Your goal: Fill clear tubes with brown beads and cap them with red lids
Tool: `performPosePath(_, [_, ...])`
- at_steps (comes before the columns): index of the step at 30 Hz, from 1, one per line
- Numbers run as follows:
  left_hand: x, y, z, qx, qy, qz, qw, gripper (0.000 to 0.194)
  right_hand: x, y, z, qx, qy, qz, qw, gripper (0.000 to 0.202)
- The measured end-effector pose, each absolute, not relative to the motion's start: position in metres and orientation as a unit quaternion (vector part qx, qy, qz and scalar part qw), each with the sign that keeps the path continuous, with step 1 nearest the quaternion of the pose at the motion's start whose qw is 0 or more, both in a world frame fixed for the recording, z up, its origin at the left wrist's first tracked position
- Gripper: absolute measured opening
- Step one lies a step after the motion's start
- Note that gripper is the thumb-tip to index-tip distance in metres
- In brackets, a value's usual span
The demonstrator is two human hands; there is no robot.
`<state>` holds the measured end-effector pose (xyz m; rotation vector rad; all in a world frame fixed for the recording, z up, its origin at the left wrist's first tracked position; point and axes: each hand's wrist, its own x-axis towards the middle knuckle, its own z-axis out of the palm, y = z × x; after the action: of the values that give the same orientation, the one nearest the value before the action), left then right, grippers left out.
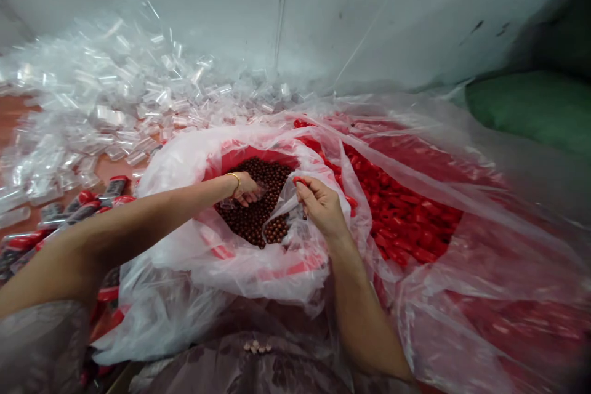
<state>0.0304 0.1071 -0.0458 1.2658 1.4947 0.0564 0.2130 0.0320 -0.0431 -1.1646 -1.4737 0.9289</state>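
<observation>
A white plastic bag (pixel 184 160) with a red inner side stands in front of me, its mouth folded wide around a mass of small dark brown balls (pixel 272 175). My left hand (pixel 247 189) reaches down into the mouth over the balls, fingers curled around what looks like a clear plastic container (pixel 227 204), mostly hidden and blurred. Over the right rim, my right hand (pixel 319 202) pinches a small red cap (pixel 300 181) between thumb and fingers. Clear plastic film (pixel 287 200) hangs between the two hands, partly covering the balls.
Loose clear plastic containers (pixel 111 86) lie heaped at the back left against a pale wall (pixel 221 0). Filled containers with red caps (pixel 83 209) lie at the left. Many red caps (pixel 406 215) fill a clear bag at the right, with a green sack (pixel 530 111) behind.
</observation>
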Motion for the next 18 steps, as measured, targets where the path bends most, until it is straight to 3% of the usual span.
performPosePath(5, [0.043, 0.116, -0.059, 0.513, 0.632, 0.008, 0.58, 0.011, 0.212, 0.031, -0.039, -0.478, -0.601, 0.398, 0.502, 0.031])
performPosePath(12, [0.073, 0.134, -0.081, 0.519, 0.601, 0.217, 0.568, 0.017, 0.212, 0.03, -0.035, -0.478, -0.587, 0.413, 0.507, 0.03])
performPosePath(18, [0.063, 0.125, -0.063, 0.515, 0.496, 0.329, 0.617, 0.031, 0.213, 0.032, -0.032, -0.482, -0.518, 0.449, 0.546, 0.032])
